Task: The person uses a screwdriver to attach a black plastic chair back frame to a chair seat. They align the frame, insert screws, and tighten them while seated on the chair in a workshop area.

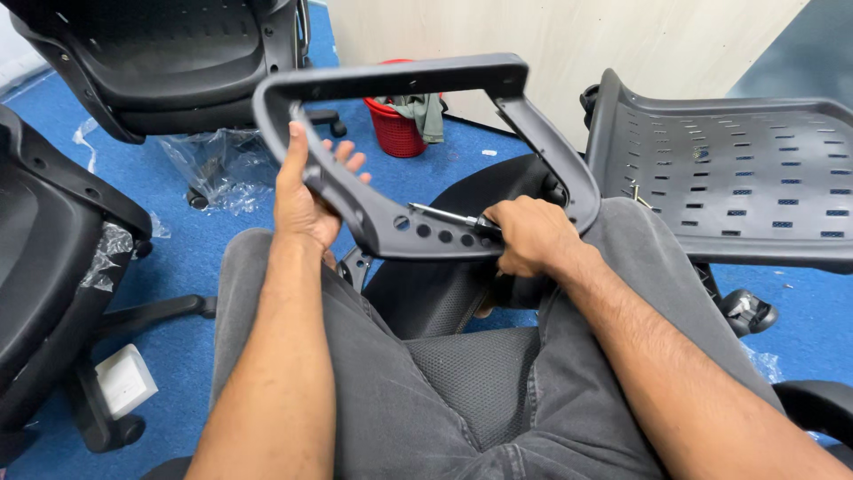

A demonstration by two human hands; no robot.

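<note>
**Driving a screw into the armrest bracket**

We hold a black loop-shaped chair armrest (418,133) upright above our lap. Our left hand (306,200) steadies the armrest's left limb, palm pressed against it, fingers mostly straight and spread behind the plastic. Our right hand (529,236) sits at the armrest's lower right corner, closed in a fist round the handle of a screwdriver (444,216), whose metal shaft runs leftward along the lower bar, its tip close to the first of the row of round holes (431,231).

We judge the step in hand to be working a fastener at that mounting bar. The next move would call for keeping the tip seated and the armrest from twisting.

To the right of the armrest lies a perforated black seat back (737,178); behind it stands a red basket (395,124) on the blue carpet (187,258).
</note>
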